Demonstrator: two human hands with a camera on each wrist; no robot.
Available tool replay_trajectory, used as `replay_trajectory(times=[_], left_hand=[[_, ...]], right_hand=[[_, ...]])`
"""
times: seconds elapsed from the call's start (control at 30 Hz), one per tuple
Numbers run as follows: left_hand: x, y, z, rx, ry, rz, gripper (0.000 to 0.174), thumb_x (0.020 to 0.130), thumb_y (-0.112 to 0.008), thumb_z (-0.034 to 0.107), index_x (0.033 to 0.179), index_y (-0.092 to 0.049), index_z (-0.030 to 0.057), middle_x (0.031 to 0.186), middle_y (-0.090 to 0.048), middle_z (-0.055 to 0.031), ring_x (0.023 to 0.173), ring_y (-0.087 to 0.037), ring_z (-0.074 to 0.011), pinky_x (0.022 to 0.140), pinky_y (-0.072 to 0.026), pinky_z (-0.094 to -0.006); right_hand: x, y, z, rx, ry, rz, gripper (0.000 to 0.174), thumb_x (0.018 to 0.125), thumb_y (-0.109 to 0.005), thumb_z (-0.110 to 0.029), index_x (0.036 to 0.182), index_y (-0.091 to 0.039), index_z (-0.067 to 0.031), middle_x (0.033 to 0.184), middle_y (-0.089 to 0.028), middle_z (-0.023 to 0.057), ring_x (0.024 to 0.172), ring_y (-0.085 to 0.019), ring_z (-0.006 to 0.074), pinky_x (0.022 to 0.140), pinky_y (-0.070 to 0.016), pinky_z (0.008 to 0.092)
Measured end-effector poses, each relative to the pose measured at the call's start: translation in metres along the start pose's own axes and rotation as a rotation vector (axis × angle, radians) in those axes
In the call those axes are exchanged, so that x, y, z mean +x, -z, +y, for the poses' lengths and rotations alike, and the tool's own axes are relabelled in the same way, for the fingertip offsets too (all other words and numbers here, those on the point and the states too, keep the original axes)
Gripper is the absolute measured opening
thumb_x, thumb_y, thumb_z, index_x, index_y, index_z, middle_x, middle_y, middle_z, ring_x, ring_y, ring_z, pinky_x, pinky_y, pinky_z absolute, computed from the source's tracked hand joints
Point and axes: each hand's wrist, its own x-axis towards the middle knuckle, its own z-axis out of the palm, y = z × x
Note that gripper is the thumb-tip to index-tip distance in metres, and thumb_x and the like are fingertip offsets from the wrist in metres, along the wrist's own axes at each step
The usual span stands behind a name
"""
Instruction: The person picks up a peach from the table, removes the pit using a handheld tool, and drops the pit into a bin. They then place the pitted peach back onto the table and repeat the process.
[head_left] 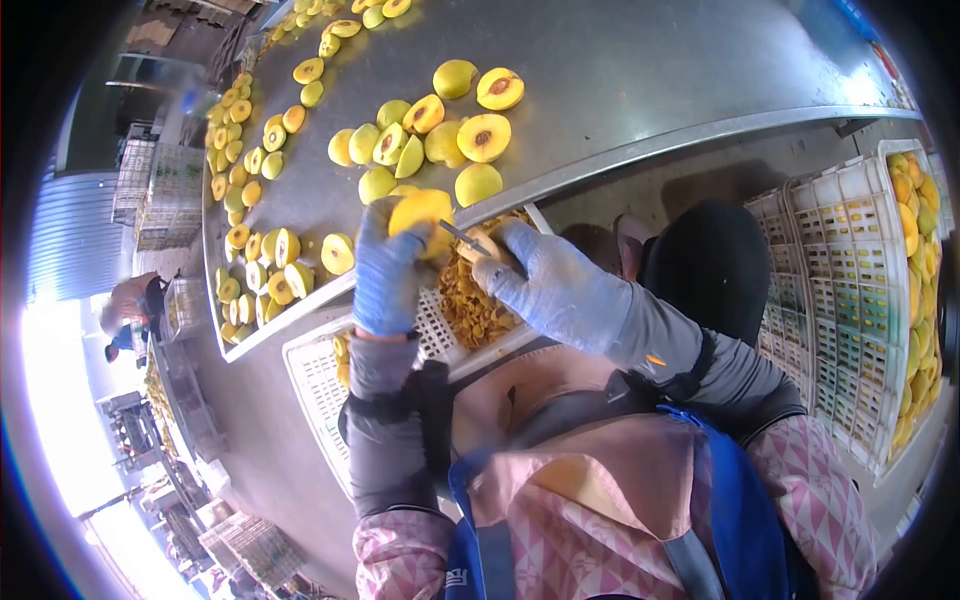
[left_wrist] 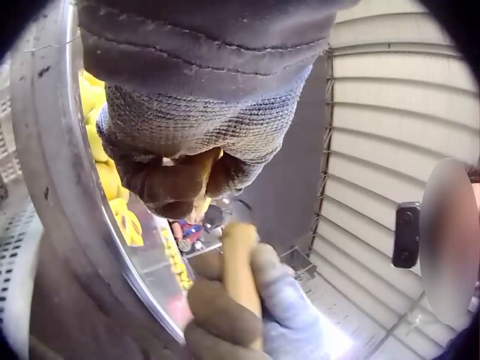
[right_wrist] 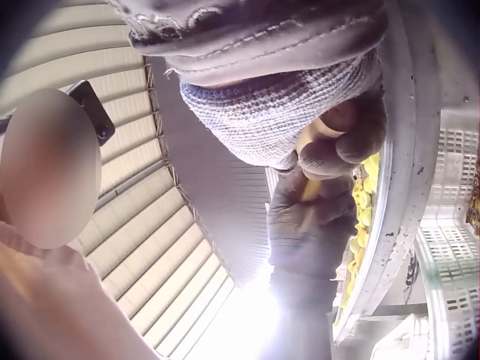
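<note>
In the head view the gloved left hand (head_left: 388, 275) grips a yellow fruit half (head_left: 422, 222) above the table's near edge. The gloved right hand (head_left: 565, 290) holds a tool by its wooden handle (head_left: 482, 250), its metal end (head_left: 458, 236) pointing at the fruit. In the left wrist view the right hand (left_wrist: 281, 300) wraps round the handle (left_wrist: 240, 274), below the left hand (left_wrist: 199, 142). The right wrist view shows the right hand (right_wrist: 300, 127) curled round the handle, beside the left hand (right_wrist: 311, 225). Fingers hide much of the fruit there.
Halved fruits (head_left: 485, 138) lie in groups on the metal table (head_left: 620, 70). Under the hands is a container of brown scraps (head_left: 478, 312), with a white basket (head_left: 325, 390) to its left. Fruit-filled crates (head_left: 840, 300) stand at the right. Another person (head_left: 135, 305) is far left.
</note>
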Motion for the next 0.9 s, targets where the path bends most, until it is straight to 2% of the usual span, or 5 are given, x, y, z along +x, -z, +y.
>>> replay_trajectory(times=[0.13,0.23,0.4,0.57,0.9], left_hand=[[-0.033,-0.021,-0.019,-0.664,0.106,0.016,0.048,0.093,-0.061,0.039,0.125,-0.053,0.0031,0.107,-0.062,-0.0133,0.099,-0.063,-0.0234,0.084,-0.0564,-0.0383],[-0.038,-0.022,-0.016,-0.79,0.091,0.036,0.051,0.097,-0.053,0.046,0.126,-0.053,0.0044,0.111,-0.062,-0.014,0.103,-0.061,-0.0263,0.09,-0.0537,-0.0418],[-0.037,-0.027,-0.025,-0.593,-0.112,0.184,0.048,0.1,-0.046,0.046,0.124,-0.054,0.0051,0.114,-0.061,-0.0118,0.104,-0.06,-0.0237,0.09,-0.0525,-0.0392],[-0.039,-0.033,-0.026,0.285,-0.471,0.346,0.031,0.1,-0.047,0.021,0.123,-0.054,0.0016,0.112,-0.059,-0.0097,0.102,-0.058,-0.021,0.092,-0.0471,-0.0323],[-0.035,-0.028,-0.026,0.416,-0.496,0.303,0.026,0.097,-0.048,0.014,0.117,-0.057,0.0001,0.109,-0.06,-0.0094,0.097,-0.059,-0.0189,0.089,-0.0469,-0.0312]], right_hand=[[-0.006,-0.006,-0.006,-0.101,-0.021,-0.077,0.04,0.098,-0.053,-0.037,0.11,-0.054,0.0009,0.086,-0.065,0.0248,0.081,-0.065,0.0416,0.07,-0.0523,0.0472],[-0.009,-0.012,-0.005,-0.111,-0.01,-0.062,0.039,0.098,-0.054,-0.037,0.107,-0.055,0.0,0.078,-0.064,0.0231,0.073,-0.065,0.0411,0.064,-0.0524,0.0474],[-0.01,-0.02,-0.002,-0.288,0.05,-0.007,0.035,0.097,-0.055,-0.037,0.103,-0.056,-0.0027,0.066,-0.062,0.0195,0.061,-0.064,0.0393,0.054,-0.0514,0.0463],[-0.01,-0.026,0.003,-0.368,0.081,-0.011,0.032,0.097,-0.055,-0.035,0.101,-0.056,-0.0038,0.065,-0.061,0.0188,0.059,-0.063,0.0381,0.052,-0.0514,0.0451],[-0.011,-0.022,0.003,-0.187,0.111,-0.121,0.032,0.096,-0.056,-0.033,0.104,-0.056,-0.0016,0.074,-0.064,0.0214,0.066,-0.065,0.0395,0.061,-0.0526,0.0473]])
